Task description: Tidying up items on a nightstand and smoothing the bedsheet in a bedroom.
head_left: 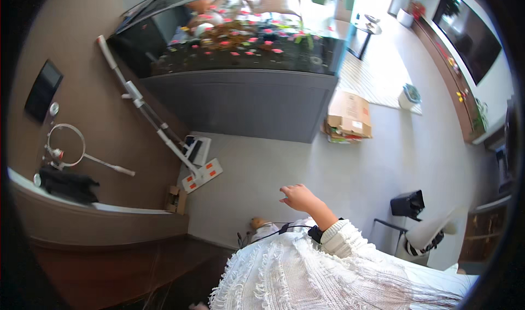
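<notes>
1. We see the right hand [299,197] above the grey floor [262,168]; its grip is loose and empty, with the fingers a little bent. A bit of skin at the lower edge may be the left hand [199,306], but we cannot tell its grip.
2. The white flat mop [133,90] stands to the left, well apart from the right hand, its pole leaning along the brown wall [109,129]. If something knocks it, we think the pole could slide.
3. Its upper end is near the aquarium [257,45], so a falling pole could strike the glass.
4. The thin black cable [283,229] near the right wrist could catch if the arm stretches far.
5. The cardboard box [350,113] could trip us if we walk without looking.
</notes>
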